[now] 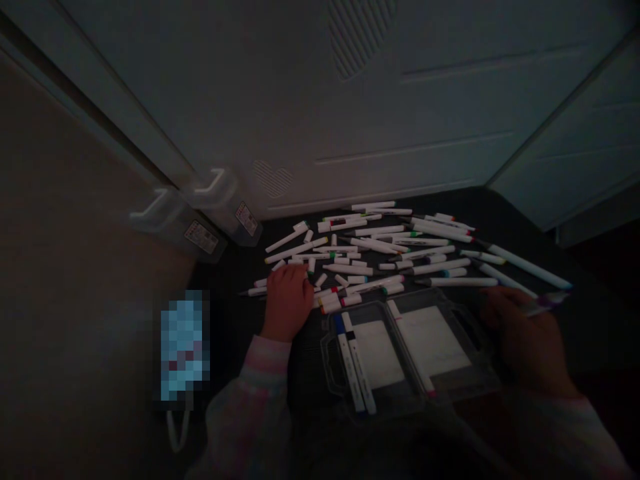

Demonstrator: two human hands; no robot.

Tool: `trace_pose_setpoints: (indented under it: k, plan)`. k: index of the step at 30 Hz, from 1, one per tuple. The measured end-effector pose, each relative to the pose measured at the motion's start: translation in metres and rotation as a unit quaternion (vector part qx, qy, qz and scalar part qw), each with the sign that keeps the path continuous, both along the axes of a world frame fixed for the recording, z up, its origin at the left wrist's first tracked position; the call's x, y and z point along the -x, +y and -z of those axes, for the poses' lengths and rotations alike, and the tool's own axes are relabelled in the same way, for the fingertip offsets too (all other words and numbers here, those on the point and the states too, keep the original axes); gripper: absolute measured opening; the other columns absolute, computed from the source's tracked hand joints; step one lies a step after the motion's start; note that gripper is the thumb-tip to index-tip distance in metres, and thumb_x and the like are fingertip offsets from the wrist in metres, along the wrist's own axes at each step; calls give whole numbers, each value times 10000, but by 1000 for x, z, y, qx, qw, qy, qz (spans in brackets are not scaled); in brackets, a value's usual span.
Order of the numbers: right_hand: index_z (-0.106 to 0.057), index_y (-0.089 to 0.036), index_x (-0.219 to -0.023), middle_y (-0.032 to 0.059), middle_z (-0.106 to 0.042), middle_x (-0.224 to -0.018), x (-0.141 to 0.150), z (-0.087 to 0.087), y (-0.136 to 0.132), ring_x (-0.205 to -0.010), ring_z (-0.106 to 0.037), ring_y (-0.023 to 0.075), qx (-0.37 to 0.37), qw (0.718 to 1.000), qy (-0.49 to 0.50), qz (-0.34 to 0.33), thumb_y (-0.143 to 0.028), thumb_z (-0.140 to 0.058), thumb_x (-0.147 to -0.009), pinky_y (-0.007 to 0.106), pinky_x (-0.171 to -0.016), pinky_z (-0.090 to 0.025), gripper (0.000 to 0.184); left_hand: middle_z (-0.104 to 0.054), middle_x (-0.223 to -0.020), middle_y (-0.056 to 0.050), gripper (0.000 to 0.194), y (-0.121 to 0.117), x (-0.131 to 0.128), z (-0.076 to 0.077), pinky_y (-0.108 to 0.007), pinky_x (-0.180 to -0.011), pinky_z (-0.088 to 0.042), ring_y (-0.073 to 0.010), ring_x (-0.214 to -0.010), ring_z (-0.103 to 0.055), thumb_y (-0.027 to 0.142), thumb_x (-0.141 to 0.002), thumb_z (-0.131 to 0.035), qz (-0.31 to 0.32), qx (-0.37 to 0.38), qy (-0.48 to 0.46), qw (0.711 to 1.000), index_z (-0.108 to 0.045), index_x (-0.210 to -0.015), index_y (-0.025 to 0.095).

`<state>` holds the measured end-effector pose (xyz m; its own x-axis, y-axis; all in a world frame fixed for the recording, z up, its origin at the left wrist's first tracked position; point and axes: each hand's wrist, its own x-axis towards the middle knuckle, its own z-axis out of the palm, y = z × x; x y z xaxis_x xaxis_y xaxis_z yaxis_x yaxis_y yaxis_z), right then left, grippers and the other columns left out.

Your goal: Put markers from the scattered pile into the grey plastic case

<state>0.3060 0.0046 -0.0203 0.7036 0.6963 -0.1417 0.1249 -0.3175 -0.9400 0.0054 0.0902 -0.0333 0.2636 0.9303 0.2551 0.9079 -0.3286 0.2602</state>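
Observation:
My left hand [287,300] rests among the white markers at the left of the pile, its fingers curled downward. A white cap [311,265] stands against its fingertips; what lies under the fingers is hidden. At the right, my right hand [533,340] is closed around a light-coloured marker [547,303] with a purplish part, blurred in the dim light. Between my hands lies an open clear plastic case [417,393]. Two markers, one blue-capped marker [349,363] and one black-banded marker [361,367], lie in its left half. A pink-ended marker [413,350] lies along its middle.
Many uncapped markers [435,230] and loose caps [387,267] spread over the dark tabletop. Two clear boxes with handles [227,207] stand at the back left against a pale panel [400,133]. A lit, pixelated screen [183,347] with a white cable is at the left.

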Motion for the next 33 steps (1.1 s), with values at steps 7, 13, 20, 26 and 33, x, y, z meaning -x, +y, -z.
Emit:
trace_pose_setpoints:
  k: [7, 13, 20, 26, 33]
  plan:
    - [-568, -191, -667, -59, -398, -442, -3, 5, -3, -433, -357, 86, 15, 1000, -1, -4, -349, -578, -651, 232, -441, -264, 159, -613, -951, -101, 340, 3, 4, 0, -412, -874, -388, -240, -952, -507, 119, -765, -384, -11, -1, -70, 997, -517, -1077, 93]
    - [-585, -184, -709, -50, -421, -462, -6, 10, -3, -450, -369, 91, 9, 1000, 1, -10, -392, -596, -644, 226, -435, -262, 218, -618, -929, -99, 249, 2, 23, -9, -379, -826, -405, -228, -913, -526, 200, -787, -390, -48, -52, -94, 993, -581, -928, 123]
    - [-587, -218, -698, -38, -403, -466, -6, 9, -4, -445, -352, 105, 4, 999, -7, -31, -422, -584, -681, 238, -419, -247, 204, -617, -836, -67, 227, -44, 33, -8, -348, -780, -411, -207, -838, -542, 326, -804, -445, -94, -101, -71, 988, -583, -869, 158]
    - [-589, -200, -696, -48, -394, -448, -7, 12, -3, -435, -343, 96, -19, 1000, 19, -9, -378, -610, -656, 229, -409, -230, 184, -586, -804, -91, 362, -74, 26, 15, -369, -750, -415, -228, -798, -535, 450, -745, -525, -132, -83, -20, 988, -558, -891, 120]
    - [-591, -176, -710, -48, -434, -465, -8, 12, -2, -444, -371, 86, -8, 1000, 1, -16, -367, -605, -653, 223, -430, -252, 200, -579, -876, -120, 462, -74, 16, 19, -415, -787, -406, -275, -871, -515, 529, -706, -546, -173, -47, 1, 984, -532, -925, 123]
